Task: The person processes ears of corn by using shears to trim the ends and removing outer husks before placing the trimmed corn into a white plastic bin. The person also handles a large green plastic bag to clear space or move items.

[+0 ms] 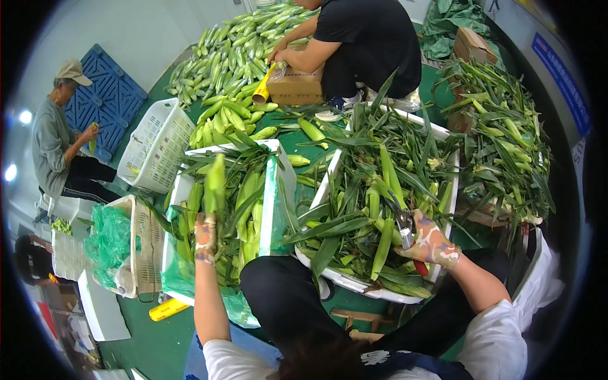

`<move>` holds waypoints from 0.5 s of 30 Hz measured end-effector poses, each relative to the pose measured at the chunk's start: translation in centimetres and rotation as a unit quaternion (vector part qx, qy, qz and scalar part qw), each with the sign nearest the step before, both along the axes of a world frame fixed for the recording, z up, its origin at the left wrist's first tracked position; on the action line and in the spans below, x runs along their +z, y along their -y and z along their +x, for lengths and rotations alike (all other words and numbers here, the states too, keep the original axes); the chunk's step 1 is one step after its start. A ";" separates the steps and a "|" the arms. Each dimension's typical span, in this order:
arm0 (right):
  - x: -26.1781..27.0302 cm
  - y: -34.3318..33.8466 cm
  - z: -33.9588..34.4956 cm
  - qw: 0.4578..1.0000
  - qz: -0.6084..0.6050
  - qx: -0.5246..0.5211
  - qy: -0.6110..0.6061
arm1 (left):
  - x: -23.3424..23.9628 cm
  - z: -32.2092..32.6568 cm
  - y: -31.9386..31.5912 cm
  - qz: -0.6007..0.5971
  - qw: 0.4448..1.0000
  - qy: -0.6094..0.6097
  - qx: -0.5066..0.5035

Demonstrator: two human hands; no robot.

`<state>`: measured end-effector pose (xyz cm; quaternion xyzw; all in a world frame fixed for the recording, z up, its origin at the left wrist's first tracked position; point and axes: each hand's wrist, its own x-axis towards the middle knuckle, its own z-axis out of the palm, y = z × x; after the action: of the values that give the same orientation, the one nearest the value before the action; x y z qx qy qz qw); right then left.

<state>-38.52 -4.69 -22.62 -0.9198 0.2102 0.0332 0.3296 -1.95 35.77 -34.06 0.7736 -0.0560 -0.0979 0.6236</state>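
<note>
My left hand [205, 237], in a camouflage-patterned glove, holds an ear of corn in its husk [215, 183] upright over a white foam box [270, 204] of unpeeled corn. My right hand [430, 240], gloved alike, grips pruning shears [403, 221] with red handles, over a white foam container [327, 183] full of husk leaves and stalk pieces. The shears' blades point up and left, among the leaves. Whether they touch a stalk, I cannot tell.
Beyond lie trimmed corn ears [223, 116] and a large heap of wrapped corn [232, 61]. A co-worker in black [370, 42] squats by a cardboard box [297, 88]. Another person [54, 137] sits at left near a white plastic crate [156, 147]. Husk leaves [503, 142] are heaped at right.
</note>
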 end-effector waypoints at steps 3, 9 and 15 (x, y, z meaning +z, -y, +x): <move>-0.2 -0.1 -0.6 0.999 0.024 0.023 -0.004 | 6.7 -0.6 0.9 0.017 0.986 0.155 -0.057; -0.5 0.6 0.9 0.997 0.009 0.028 0.067 | 15.8 -9.9 15.5 0.022 0.960 0.022 -0.277; -0.7 4.9 0.7 0.992 0.062 0.056 0.099 | 13.8 -12.9 19.8 0.014 0.901 -0.075 -0.427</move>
<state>-37.86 -9.59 -23.31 -0.9067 0.1223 -0.0267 0.4027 -14.88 16.01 -20.24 0.6744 -0.3327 -0.4131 0.5138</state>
